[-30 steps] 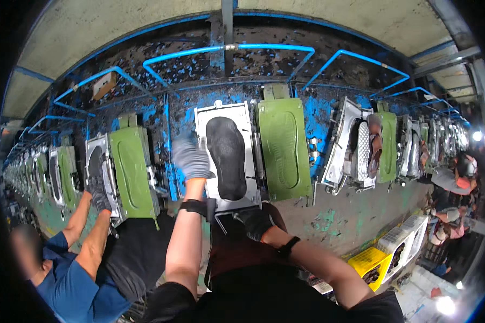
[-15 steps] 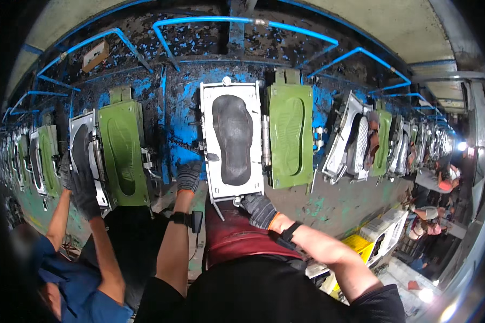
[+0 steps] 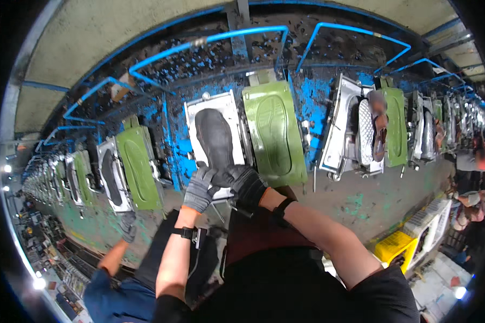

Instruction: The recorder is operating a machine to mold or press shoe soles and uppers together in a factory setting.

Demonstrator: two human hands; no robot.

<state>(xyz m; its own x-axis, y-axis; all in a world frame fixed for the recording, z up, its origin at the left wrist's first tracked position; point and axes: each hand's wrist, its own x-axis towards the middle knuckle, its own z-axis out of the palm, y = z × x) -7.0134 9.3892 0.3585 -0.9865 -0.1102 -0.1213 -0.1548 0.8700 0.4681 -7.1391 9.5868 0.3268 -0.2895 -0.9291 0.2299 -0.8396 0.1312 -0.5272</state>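
In front of me a black shoe sole (image 3: 213,132) lies in the silver metal mould half (image 3: 189,112). Both hands, in grey knit gloves with orange cuffs, meet at the sole's near end. My left hand (image 3: 200,188) has its fingers curled over that end from the left. From the right, my right hand (image 3: 247,185) closes on the same end, its fingertips against the black material. The gloves hide the sole's near tip and how far it is lifted. Hinged beside the silver half is a green mould half (image 3: 275,132) with a sole-shaped recess.
More moulds line the bench both ways; an opened one (image 3: 347,129) at right holds a quilted silver sole shape. Blue rails (image 3: 210,39) run behind. A co-worker's gloved hand (image 3: 128,226) is at lower left. A yellow crate (image 3: 396,246) stands at lower right.
My hands have left the mould's left side and its near edge handle and come together on the sole's near end. The view has turned; the co-worker's hands have left the neighbouring mould.
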